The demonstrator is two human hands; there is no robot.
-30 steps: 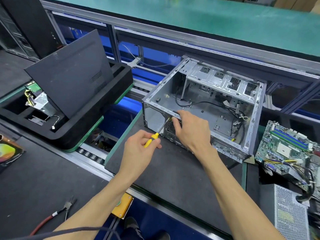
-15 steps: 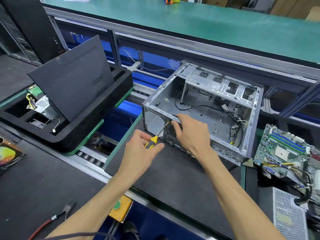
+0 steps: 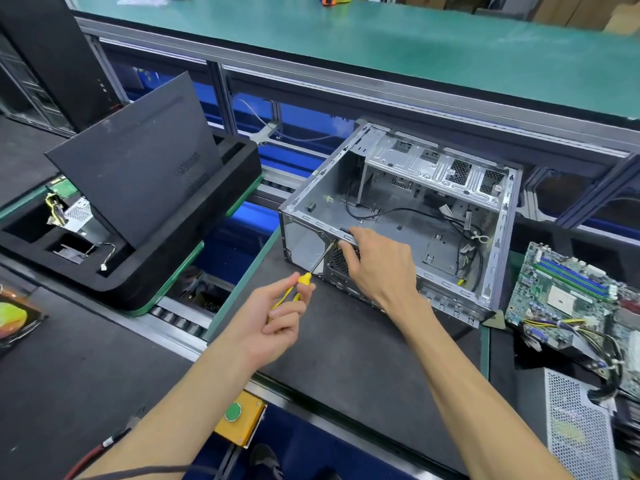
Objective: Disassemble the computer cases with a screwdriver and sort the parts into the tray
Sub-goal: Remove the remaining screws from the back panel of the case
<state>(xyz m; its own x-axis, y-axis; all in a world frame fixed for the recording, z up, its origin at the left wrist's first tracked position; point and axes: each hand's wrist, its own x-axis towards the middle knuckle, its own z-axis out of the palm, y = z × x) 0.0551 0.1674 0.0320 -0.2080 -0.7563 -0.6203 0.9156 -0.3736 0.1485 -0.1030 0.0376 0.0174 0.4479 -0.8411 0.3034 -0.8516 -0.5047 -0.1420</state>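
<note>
An open grey computer case (image 3: 450, 188) lies on the dark mat, with black cables inside. My left hand (image 3: 273, 320) pinches the yellow handle of a screwdriver (image 3: 304, 279); its shaft runs up to the case's near rear edge. My right hand (image 3: 377, 268) grips that edge right beside the screwdriver tip, fingers curled over the rim. A black foam tray (image 3: 145, 271) stands at the left with a black side panel (image 3: 138, 181) leaning in it and small parts in its pockets.
A green motherboard (image 3: 568, 296) with cables and a perforated power supply (image 3: 578, 427) lie at the right. A yellow button box (image 3: 239, 420) hangs at the bench's front edge. Red-handled pliers (image 3: 97, 452) lie at the lower left. A roller conveyor (image 3: 180, 320) runs under the tray.
My left hand's fingers have loosened and shifted along the screwdriver handle. My right hand stays on the case edge. The view has tilted a little.
</note>
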